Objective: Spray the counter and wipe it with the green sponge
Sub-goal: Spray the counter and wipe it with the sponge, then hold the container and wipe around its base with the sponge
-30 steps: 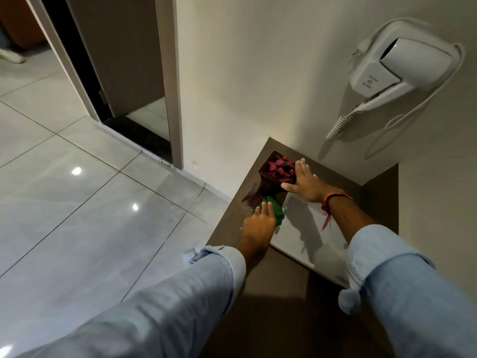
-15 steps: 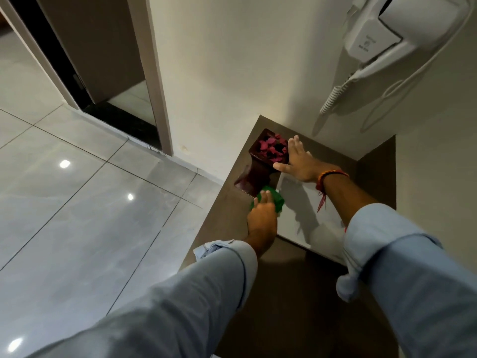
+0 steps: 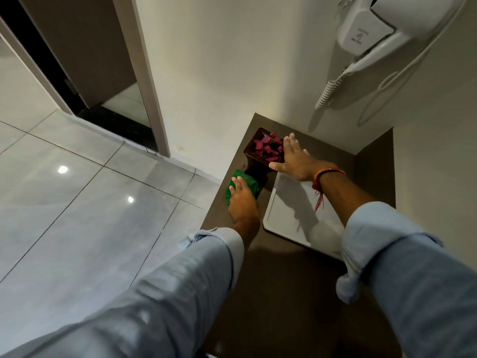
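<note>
My left hand (image 3: 243,202) presses the green sponge (image 3: 249,182) flat onto the dark brown counter (image 3: 284,280), close to its left edge and just in front of a dark vase. My right hand (image 3: 294,158) lies with fingers spread against the right side of that dark vase of pink petals (image 3: 264,148), at the far end of a white tray (image 3: 291,215). A red-orange thread band circles my right wrist. No spray bottle is in view.
A white wall-mounted hair dryer (image 3: 379,29) with a coiled cord hangs above the counter's back corner. Walls close the counter at the back and right. Glossy grey floor tiles (image 3: 77,202) and a doorway (image 3: 85,60) lie to the left.
My left hand has slid the sponge leftward, from the tray's corner toward the counter's left edge. My right hand stays against the vase. The camera has tipped down.
</note>
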### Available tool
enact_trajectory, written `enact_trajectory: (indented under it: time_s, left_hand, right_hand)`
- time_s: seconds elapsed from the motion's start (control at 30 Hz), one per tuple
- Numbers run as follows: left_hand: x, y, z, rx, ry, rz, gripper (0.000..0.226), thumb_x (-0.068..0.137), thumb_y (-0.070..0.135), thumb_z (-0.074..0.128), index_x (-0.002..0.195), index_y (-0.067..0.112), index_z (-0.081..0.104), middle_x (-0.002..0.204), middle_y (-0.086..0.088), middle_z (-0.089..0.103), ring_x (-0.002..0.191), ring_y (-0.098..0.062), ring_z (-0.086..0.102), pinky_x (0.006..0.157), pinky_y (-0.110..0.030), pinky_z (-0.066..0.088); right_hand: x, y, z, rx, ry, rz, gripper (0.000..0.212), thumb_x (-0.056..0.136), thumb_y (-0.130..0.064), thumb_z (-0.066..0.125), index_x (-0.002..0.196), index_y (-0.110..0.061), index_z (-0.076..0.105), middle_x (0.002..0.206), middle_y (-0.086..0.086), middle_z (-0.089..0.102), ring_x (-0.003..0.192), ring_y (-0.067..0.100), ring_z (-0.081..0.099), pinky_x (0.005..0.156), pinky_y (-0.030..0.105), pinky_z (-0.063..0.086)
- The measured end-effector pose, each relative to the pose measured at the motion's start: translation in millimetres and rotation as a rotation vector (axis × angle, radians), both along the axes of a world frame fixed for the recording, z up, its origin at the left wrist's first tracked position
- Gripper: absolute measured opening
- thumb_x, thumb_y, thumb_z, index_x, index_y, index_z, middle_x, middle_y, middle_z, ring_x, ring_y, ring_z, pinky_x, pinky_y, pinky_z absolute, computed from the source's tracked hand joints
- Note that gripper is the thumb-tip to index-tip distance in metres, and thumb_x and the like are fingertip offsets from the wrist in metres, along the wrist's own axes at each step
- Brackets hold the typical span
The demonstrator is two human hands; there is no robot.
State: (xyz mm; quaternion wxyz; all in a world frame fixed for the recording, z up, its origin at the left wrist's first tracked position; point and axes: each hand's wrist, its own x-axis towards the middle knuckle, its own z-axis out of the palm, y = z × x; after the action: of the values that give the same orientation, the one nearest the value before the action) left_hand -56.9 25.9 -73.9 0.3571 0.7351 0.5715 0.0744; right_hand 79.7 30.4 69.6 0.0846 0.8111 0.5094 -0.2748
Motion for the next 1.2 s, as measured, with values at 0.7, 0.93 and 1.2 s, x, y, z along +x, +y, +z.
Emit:
enact_trajectory:
  time_s: [0.7, 0.93, 1.2]
  left_hand:
    - [-25, 0, 13, 0.245, 0.186, -0.327, 0.082, 0.099, 0.029, 0.062, 0.158, 0.003, 0.011, 0.164, -0.022, 0.021, 0.148, -0.042, 0.029, 0.114, -0.057, 0.040]
    - [-29, -3, -8, 0.288, 0.480, -0.616, 0.067, 0.099, 0.022, 0.062, 0.153, 0.000, 0.030, 0.159, -0.025, 0.033, 0.144, -0.047, 0.033, 0.111, -0.062, 0.039]
    - [-35, 22, 6, 0.317, 0.429, -0.500, 0.076, 0.098, 0.021, 0.064, 0.155, -0.004, 0.020, 0.160, -0.026, 0.029, 0.146, -0.044, 0.033, 0.112, -0.058, 0.040]
  right_hand:
    - [-4, 1, 5, -0.035, -0.018, -0.002, 0.096, 0.096, -0.053, 0.043, 0.154, -0.003, -0.016, 0.162, 0.017, -0.024, 0.153, 0.030, -0.013, 0.122, 0.050, 0.001]
    - [2, 1, -1, -0.024, -0.006, 0.011, 0.097, 0.096, -0.055, 0.041, 0.154, -0.003, -0.016, 0.161, 0.016, -0.027, 0.152, 0.029, -0.014, 0.122, 0.050, 0.001]
    - [1, 0, -2, 0.012, 0.001, -0.004, 0.097, 0.096, -0.055, 0.043, 0.154, -0.003, -0.014, 0.161, 0.016, -0.026, 0.153, 0.030, -0.013, 0.122, 0.051, 0.001]
